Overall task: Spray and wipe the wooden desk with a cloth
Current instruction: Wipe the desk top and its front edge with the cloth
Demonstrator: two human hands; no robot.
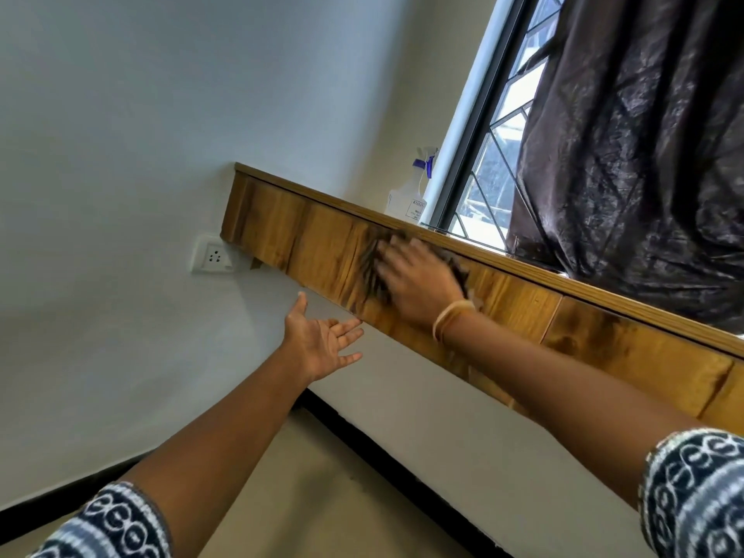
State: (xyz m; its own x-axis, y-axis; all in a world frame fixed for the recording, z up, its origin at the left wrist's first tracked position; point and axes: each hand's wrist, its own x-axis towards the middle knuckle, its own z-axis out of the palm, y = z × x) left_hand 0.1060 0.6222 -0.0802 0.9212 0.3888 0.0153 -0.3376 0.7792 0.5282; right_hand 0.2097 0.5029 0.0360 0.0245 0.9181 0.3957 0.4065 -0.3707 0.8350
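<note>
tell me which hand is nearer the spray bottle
Right. The right hand presses the cloth on the wooden panel just below the spray bottle; the left hand hangs open lower down, under the panel's edge.

we seem to be in a room of a home: plain pale walls (120, 114), a wall socket (212, 256), a barred window (499, 155) with a dark curtain (644, 134) drawn across part of it, a wooden desk (282, 231) fixed beneath the window, a spray bottle (406, 195) standing on its top, and black skirting (362, 436) along a beige floor (322, 497).
</note>
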